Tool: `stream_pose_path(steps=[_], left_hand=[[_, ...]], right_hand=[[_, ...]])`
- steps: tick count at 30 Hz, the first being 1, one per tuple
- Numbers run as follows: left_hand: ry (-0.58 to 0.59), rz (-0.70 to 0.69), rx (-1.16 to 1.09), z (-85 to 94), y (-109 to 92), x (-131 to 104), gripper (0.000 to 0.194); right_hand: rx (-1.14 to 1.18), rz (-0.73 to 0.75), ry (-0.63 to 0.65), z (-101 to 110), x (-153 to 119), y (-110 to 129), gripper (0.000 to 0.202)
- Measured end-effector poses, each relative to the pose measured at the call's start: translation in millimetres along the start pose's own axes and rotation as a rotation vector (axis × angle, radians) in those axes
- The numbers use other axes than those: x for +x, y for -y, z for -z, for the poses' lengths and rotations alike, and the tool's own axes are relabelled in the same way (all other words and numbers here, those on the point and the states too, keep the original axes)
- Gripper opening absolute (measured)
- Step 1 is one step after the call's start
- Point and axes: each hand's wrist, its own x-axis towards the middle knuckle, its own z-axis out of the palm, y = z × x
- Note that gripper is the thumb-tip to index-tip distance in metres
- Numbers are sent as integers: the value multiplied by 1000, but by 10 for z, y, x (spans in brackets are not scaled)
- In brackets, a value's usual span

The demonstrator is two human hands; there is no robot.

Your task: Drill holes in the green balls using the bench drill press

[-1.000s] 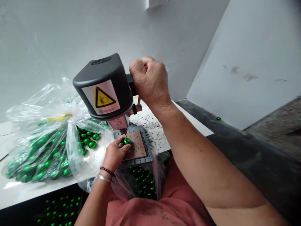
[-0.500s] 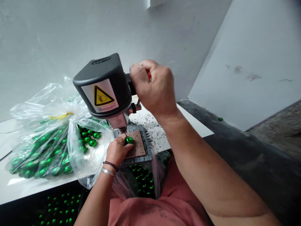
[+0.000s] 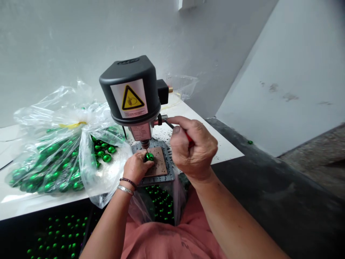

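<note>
A shiny green ball (image 3: 150,157) sits on a brown board (image 3: 159,162) under the drill press (image 3: 132,90), whose bit meets its top. My left hand (image 3: 137,166) pinches the ball from the left, wearing a beaded and a silver bracelet. To the right of the press, my right hand (image 3: 194,144) is closed round the red grip (image 3: 190,139) of the press's lever, the index finger stretched along toward the hub.
A clear plastic bag (image 3: 88,144) of green balls, tied with yellow, lies on the white table (image 3: 229,144) at left. More green balls show below the table edge. Dark shavings surround the press base. One ball (image 3: 250,142) lies on the floor at right.
My right hand has come down with the lever from beside the press head. The drill head is lower relative to the ball. My left hand keeps its hold on the ball.
</note>
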Motion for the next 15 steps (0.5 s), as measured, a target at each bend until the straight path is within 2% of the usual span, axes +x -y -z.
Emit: stream_pose_path(steps=[6, 15], left_hand=[[1, 7, -21, -16, 24, 3, 29], [-35, -22, 3, -53, 59, -4, 32]], right_hand=[[-31, 14, -32, -25, -107, -24, 24], [-7, -43, -61, -62, -231, -22, 27]])
